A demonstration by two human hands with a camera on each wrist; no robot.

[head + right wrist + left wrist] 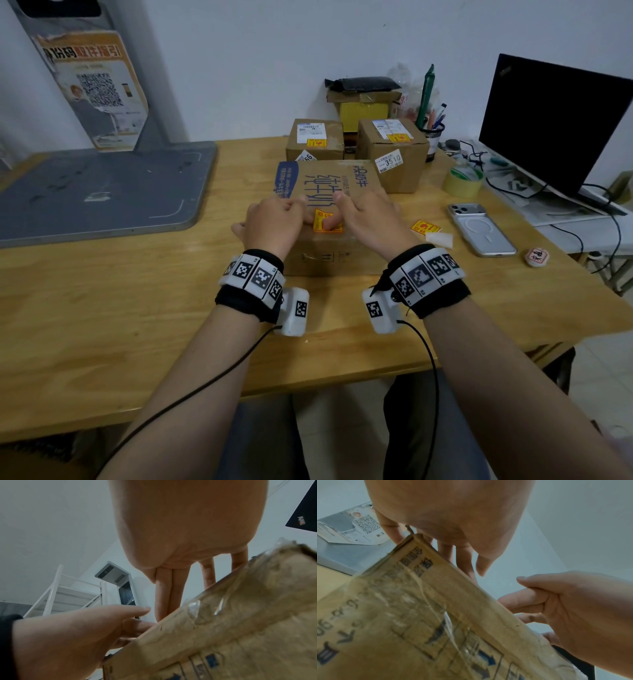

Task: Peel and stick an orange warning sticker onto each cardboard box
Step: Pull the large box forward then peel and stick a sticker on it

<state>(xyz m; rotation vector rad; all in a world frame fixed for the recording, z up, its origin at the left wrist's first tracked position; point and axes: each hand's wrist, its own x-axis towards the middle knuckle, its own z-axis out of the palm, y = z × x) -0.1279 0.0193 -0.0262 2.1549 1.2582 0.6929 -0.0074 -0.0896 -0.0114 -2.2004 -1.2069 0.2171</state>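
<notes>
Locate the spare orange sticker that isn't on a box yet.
In the head view the spare orange sticker lies flat on the wooden table, right of the large box under the hands, just left of the phone.

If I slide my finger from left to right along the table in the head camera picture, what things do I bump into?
Grey metal base → left hand → orange sticker → right hand → spare orange sticker → phone → monitor.

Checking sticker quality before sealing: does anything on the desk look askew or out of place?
The orange warning sticker under the right hand sits tilted on the large printed cardboard box. A spare orange sticker lies loose on the wooden desk.
</notes>
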